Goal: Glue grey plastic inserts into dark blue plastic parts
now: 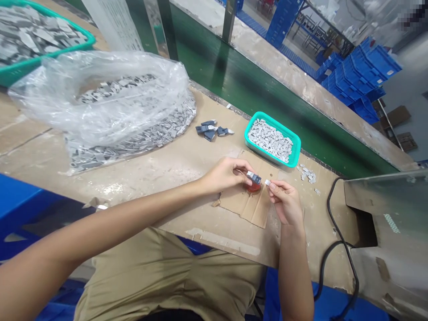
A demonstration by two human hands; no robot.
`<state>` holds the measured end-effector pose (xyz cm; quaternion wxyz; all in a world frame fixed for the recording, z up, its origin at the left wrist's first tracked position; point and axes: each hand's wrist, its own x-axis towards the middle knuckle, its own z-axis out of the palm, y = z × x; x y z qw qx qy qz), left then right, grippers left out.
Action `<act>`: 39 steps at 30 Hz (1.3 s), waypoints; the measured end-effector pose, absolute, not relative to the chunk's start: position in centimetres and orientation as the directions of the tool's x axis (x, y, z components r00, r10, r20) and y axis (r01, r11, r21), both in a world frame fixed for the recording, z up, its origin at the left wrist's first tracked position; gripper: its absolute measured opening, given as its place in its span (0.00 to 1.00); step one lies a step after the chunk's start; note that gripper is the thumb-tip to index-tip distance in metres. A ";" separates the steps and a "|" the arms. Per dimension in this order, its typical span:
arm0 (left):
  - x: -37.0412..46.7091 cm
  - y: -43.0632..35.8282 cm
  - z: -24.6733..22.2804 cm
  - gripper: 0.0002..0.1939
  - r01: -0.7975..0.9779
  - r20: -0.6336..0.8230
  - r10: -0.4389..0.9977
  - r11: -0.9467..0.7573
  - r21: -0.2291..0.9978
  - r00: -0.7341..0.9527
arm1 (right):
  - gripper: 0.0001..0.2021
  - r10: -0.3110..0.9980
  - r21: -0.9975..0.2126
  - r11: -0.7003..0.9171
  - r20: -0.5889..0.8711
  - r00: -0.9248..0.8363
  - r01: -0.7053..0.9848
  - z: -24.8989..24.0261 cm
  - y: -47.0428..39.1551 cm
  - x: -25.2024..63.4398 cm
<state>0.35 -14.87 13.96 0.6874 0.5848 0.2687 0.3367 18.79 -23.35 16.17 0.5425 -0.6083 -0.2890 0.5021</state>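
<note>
Between thumb and fingers my left hand point(234, 173) grips a small dark grey plastic part point(254, 177) with a pale end. Just right of it, my right hand point(284, 196) pinches a small white plastic piece point(268, 182); the two parts are close but apart. Below the dark part is a round reddish-orange object point(253, 187), partly hidden, on a flat cardboard sheet point(245, 209). Several similar dark grey parts point(209, 129) lie in a small pile on the table beyond my left hand. A teal basket point(296, 154) of small light grey pieces stands beyond both hands.
Loose light pieces point(306, 174) lie right of the basket. At left sit a large clear plastic bag point(133, 120) of grey parts and a bigger green basket point(92, 41). A metal box point(391, 267) with black cables point(329, 209) borders the right; a green conveyor belt point(207, 58) runs behind.
</note>
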 end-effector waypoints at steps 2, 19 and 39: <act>0.5 -15.3 14.0 0.07 -0.152 0.010 0.762 0.117 0.981 0.648 | 0.13 0.902 -0.951 -0.227 -0.287 0.324 -0.209 16.4 -23.5 18.5; 0.5 -16.2 14.0 0.06 -0.233 0.214 0.740 -0.080 0.969 0.638 | 0.05 0.951 -0.977 -0.167 -0.195 0.239 -0.133 16.4 -23.9 18.0; 0.4 -16.9 15.0 0.07 -0.185 0.230 0.768 -0.147 0.972 0.597 | 0.15 0.957 -0.982 -0.162 -0.179 0.226 -0.093 16.1 -24.0 17.1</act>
